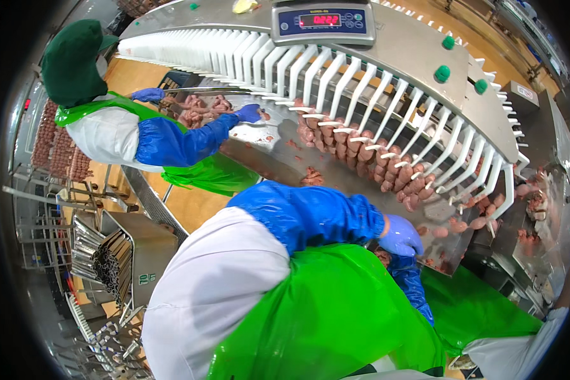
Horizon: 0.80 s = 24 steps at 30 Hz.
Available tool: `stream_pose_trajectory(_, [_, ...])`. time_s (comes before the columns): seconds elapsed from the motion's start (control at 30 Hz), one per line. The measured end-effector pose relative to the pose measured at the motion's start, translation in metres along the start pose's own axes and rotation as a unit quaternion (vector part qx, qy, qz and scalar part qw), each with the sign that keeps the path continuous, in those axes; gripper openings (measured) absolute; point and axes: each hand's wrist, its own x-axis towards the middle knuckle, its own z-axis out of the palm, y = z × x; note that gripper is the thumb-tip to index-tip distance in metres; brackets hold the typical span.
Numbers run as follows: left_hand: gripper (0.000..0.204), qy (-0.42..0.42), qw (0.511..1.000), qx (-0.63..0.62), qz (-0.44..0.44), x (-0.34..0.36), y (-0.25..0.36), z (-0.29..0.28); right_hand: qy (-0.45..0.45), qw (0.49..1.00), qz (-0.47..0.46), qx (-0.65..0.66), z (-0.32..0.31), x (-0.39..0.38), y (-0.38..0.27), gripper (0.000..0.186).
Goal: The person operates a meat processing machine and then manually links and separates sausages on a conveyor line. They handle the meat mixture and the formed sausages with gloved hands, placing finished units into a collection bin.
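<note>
My left hand [402,236], in a purple-blue glove, is at the near edge of a steel table. Its fingers curl down together; what they hold, if anything, is hidden. Just below it is my right arm's blue sleeve [410,285]. My right hand is out of sight behind the left hand and sleeve. A bit of reddish meat [383,255] shows beside my left hand. Beyond it, linked sausages [361,152] hang in loops from a row of white hooks [348,88]. Loose sausage links [446,228] lie on the table to the right of my left hand.
A co-worker [120,120] in a green cap reaches over a pile of sausages [202,111] at the left. A scale [323,24] with a lit display sits above the hooks. A steel bin [142,253] of metal rods stands lower left. Another person's sleeve [519,348] shows lower right.
</note>
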Motion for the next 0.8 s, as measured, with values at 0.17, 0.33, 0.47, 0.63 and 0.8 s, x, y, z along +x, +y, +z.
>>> stream_pose_trajectory(0.17, [0.061,-0.205,0.947,0.245,0.000,0.058,-0.011,-0.002,0.110,0.992,-0.055,0.030,-0.054,-0.007,-0.027,0.042])
stream_pose_trajectory(0.33, [0.071,-0.152,0.964,0.159,-0.148,0.063,-0.041,-0.011,0.023,0.987,0.147,0.056,-0.129,-0.033,-0.072,0.037])
stream_pose_trajectory(0.47, [0.058,-0.171,0.965,0.030,-0.198,0.068,-0.069,0.005,0.066,0.987,0.140,0.041,-0.155,-0.046,-0.102,0.036])
stream_pose_trajectory(0.63, [0.030,-0.138,0.949,-0.186,-0.215,0.065,-0.051,-0.002,0.177,0.973,0.117,0.096,-0.149,-0.057,-0.081,0.037])
stream_pose_trajectory(0.8, [0.018,-0.012,0.911,-0.356,-0.207,0.050,-0.051,0.006,0.189,0.941,0.129,0.247,-0.146,-0.048,-0.067,0.023])
